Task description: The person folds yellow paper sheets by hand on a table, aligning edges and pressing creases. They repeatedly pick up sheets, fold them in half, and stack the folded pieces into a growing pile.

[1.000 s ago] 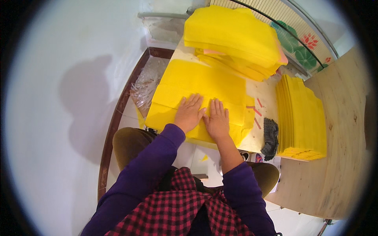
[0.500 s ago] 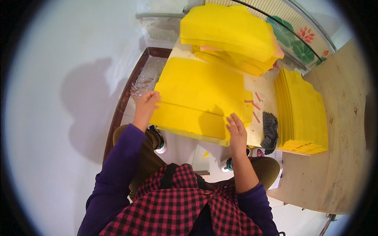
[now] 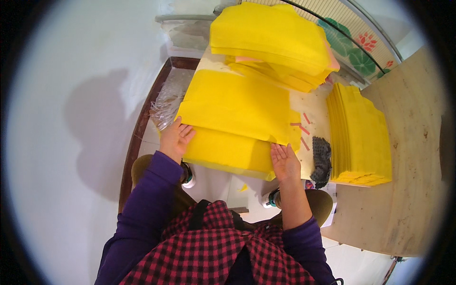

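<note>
A low pile of yellow fabric-like sheets lies in front of me, its near side hanging at the table's front edge. The top yellow sheet has its near edge raised a little off the pile. At that sheet's left near corner, my left hand is closed, thumb by the corner and fingers bent at the edge. My right hand, palm turned up, holds the right near corner with its fingertips at the edge. Just where the right fingertips meet the sheet is partly hidden.
A taller stack of yellow sheets stands behind the pile. More yellow sheets stand on the right beside a wooden board. A dark crumpled cloth and several red strips lie right of the pile. Clear plastic lies left.
Both hands have turned palm up and come to the top sheet's near corners. That sheet's near edge has risen slightly. The view has shifted a little.
</note>
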The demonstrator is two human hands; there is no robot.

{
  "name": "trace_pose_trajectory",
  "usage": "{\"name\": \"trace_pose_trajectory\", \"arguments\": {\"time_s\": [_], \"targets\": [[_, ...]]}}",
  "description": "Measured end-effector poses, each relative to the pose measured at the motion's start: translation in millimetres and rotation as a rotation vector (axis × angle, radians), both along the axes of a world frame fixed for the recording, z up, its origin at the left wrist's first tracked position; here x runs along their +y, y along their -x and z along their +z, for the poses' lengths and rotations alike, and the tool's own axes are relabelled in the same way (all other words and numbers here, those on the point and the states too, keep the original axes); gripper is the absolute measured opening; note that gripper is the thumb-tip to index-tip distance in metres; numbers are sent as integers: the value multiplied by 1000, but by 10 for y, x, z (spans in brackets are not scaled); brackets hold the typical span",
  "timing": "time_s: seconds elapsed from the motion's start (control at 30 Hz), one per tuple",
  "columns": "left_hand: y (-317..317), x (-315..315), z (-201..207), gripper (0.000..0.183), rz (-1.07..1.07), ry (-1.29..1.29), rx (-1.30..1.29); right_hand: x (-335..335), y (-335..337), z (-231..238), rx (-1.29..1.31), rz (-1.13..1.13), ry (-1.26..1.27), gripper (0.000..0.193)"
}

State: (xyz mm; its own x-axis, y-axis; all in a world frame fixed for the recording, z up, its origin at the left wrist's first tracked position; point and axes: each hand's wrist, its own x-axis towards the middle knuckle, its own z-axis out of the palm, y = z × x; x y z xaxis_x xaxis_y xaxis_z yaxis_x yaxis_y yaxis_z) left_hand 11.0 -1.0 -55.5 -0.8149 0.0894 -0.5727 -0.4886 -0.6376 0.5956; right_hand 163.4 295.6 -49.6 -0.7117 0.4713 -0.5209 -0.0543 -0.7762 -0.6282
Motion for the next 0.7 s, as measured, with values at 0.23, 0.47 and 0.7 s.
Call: {"name": "trace_pose_trajectory", "arguments": {"time_s": [0.23,0.47,0.7], "targets": [[377,-226,-28,28,-160,110,70,386,212,14,-179,185,-133,30],[515,-180,19,18,-181,303,90,334,304,171,-230,194,-333,21],[230,-538,210,24,-329,399,169,111,-141,362,-154,281,-340,22]]}}
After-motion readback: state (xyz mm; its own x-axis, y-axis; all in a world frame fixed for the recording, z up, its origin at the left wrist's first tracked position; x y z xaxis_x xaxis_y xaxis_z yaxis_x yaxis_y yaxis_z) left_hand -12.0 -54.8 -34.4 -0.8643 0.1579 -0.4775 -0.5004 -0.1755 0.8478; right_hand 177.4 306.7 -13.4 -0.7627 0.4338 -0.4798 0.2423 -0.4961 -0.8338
